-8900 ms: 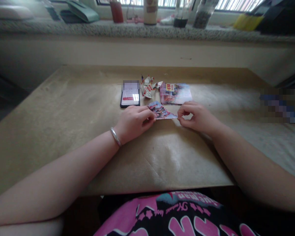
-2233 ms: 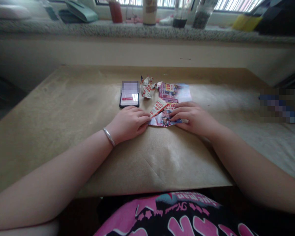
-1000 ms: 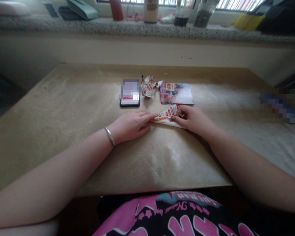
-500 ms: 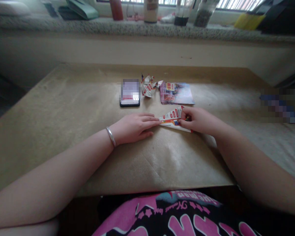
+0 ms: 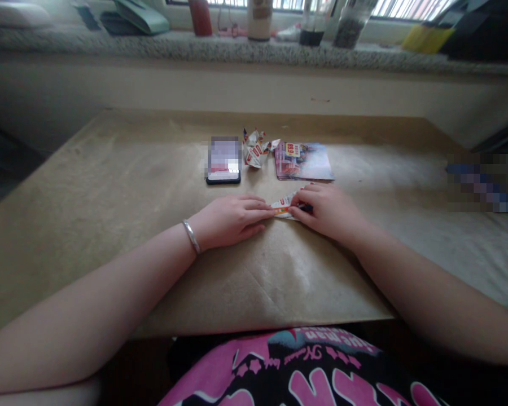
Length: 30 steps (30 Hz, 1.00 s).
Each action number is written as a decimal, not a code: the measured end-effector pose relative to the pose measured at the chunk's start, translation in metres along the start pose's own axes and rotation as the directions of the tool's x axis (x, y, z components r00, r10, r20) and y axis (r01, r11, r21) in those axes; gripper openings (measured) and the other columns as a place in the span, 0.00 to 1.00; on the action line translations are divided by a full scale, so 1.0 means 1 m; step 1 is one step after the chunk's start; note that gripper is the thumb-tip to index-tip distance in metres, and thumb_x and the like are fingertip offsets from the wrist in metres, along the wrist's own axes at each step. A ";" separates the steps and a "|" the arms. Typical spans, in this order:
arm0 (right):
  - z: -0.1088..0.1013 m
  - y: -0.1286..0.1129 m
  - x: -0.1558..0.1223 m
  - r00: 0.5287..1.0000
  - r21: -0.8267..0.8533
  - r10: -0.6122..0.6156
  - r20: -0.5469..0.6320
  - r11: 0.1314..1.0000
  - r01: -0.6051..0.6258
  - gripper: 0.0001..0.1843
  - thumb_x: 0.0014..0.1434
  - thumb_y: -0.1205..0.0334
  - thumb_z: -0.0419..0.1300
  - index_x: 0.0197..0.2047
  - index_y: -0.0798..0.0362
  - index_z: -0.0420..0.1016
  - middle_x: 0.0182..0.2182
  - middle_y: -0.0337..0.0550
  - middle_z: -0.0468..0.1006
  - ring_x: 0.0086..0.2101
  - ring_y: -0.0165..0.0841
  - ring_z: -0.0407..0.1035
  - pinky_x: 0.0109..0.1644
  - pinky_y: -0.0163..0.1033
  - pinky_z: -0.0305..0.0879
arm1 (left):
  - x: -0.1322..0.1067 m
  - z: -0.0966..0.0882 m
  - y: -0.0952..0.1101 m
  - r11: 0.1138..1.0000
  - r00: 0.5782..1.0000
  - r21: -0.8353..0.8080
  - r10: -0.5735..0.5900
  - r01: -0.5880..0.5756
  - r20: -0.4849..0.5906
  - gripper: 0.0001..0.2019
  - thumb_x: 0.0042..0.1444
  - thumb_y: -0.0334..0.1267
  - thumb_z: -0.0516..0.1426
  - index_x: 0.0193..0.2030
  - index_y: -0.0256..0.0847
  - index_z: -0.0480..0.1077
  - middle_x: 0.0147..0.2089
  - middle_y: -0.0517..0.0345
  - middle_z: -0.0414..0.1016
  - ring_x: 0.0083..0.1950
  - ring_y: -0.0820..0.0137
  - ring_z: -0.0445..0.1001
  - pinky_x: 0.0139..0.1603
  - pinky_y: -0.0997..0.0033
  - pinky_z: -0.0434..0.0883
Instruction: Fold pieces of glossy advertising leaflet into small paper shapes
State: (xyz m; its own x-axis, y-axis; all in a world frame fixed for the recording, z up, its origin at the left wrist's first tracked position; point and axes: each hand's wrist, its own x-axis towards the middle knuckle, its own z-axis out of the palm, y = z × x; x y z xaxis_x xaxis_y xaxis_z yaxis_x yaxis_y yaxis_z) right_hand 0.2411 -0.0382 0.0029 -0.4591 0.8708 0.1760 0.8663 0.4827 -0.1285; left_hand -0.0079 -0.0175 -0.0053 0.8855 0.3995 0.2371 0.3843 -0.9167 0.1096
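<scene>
Glossy paper strip (image 5: 284, 206), folded narrow, lies flat on the table (image 5: 110, 186) directly between the two hands, its long axis running left to right from one grip to the other. The left hand (image 5: 231, 219) rests flat, its grip open, fingertips pressing the strip's left end. The right hand (image 5: 328, 210) curls over the right end and covers more of it; whether that grip pinches or only presses cannot be told.
</scene>
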 end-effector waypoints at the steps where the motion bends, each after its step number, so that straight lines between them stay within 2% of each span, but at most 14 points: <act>1: 0.001 0.000 0.000 1.000 -0.004 0.005 0.005 1.000 -0.005 0.14 0.62 0.53 0.55 0.36 0.52 0.77 0.35 0.48 0.79 0.38 0.39 0.71 0.42 0.41 0.60 | 0.000 0.000 0.000 1.000 1.000 -0.001 0.000 0.000 -0.006 0.18 0.65 0.38 0.51 0.60 0.41 0.69 0.57 0.48 0.74 0.57 0.64 0.73 0.57 0.62 0.73; 4: 0.003 0.004 0.000 1.000 -0.002 0.018 -0.018 1.000 -0.018 0.12 0.61 0.54 0.57 0.34 0.52 0.77 0.34 0.46 0.80 0.37 0.39 0.70 0.41 0.40 0.59 | 0.000 0.001 -0.001 1.000 1.000 0.007 0.017 -0.017 -0.015 0.17 0.65 0.37 0.51 0.59 0.41 0.70 0.56 0.48 0.75 0.57 0.65 0.74 0.56 0.63 0.74; 9: 0.004 0.005 0.001 0.987 -0.117 -0.001 -0.158 0.993 -0.017 0.13 0.63 0.52 0.57 0.35 0.51 0.77 0.36 0.47 0.80 0.40 0.40 0.68 0.47 0.44 0.55 | 0.000 0.003 -0.003 0.997 0.998 0.055 0.049 -0.047 -0.038 0.17 0.65 0.36 0.51 0.58 0.41 0.71 0.56 0.48 0.75 0.56 0.65 0.74 0.55 0.62 0.74; 15: 0.009 0.005 0.005 0.993 -0.104 -0.046 -0.109 0.994 0.035 0.15 0.65 0.54 0.52 0.36 0.52 0.77 0.36 0.48 0.80 0.41 0.40 0.68 0.48 0.44 0.54 | 0.003 0.002 0.002 0.997 0.999 0.072 0.032 -0.031 -0.021 0.18 0.64 0.36 0.52 0.59 0.39 0.70 0.54 0.48 0.76 0.54 0.62 0.74 0.54 0.61 0.74; 20: 0.011 0.003 0.005 0.998 -0.065 0.011 -0.067 0.998 -0.015 0.14 0.63 0.53 0.54 0.33 0.52 0.75 0.36 0.47 0.79 0.41 0.40 0.68 0.48 0.43 0.56 | 0.004 0.004 0.005 0.995 1.000 0.094 0.019 -0.017 -0.022 0.19 0.63 0.36 0.54 0.60 0.39 0.68 0.54 0.47 0.75 0.52 0.62 0.73 0.52 0.59 0.74; 27: 0.008 -0.014 0.001 0.995 -0.266 -0.021 -0.096 0.964 -0.006 0.18 0.66 0.53 0.49 0.36 0.53 0.76 0.37 0.51 0.79 0.42 0.44 0.65 0.56 0.48 0.51 | 0.004 0.004 0.006 0.997 1.000 0.080 0.008 -0.006 -0.021 0.19 0.63 0.36 0.53 0.60 0.41 0.68 0.53 0.48 0.74 0.52 0.64 0.73 0.52 0.63 0.73; 30: 0.010 -0.019 0.001 0.994 -0.292 -0.061 -0.094 0.956 0.031 0.19 0.67 0.54 0.47 0.38 0.53 0.75 0.37 0.51 0.78 0.43 0.44 0.65 0.57 0.49 0.50 | 0.003 0.004 0.006 0.996 1.000 0.091 0.012 -0.010 -0.023 0.19 0.64 0.36 0.53 0.61 0.41 0.68 0.53 0.49 0.74 0.52 0.64 0.73 0.53 0.63 0.73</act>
State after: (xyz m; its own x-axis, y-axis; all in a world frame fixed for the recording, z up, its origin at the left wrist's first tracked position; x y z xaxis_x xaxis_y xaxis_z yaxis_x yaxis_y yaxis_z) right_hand 0.2224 -0.0458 -0.0047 -0.4905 0.8271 0.2746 0.8714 0.4609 0.1680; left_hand -0.0016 -0.0217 -0.0079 0.8837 0.3888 0.2604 0.3980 -0.9172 0.0190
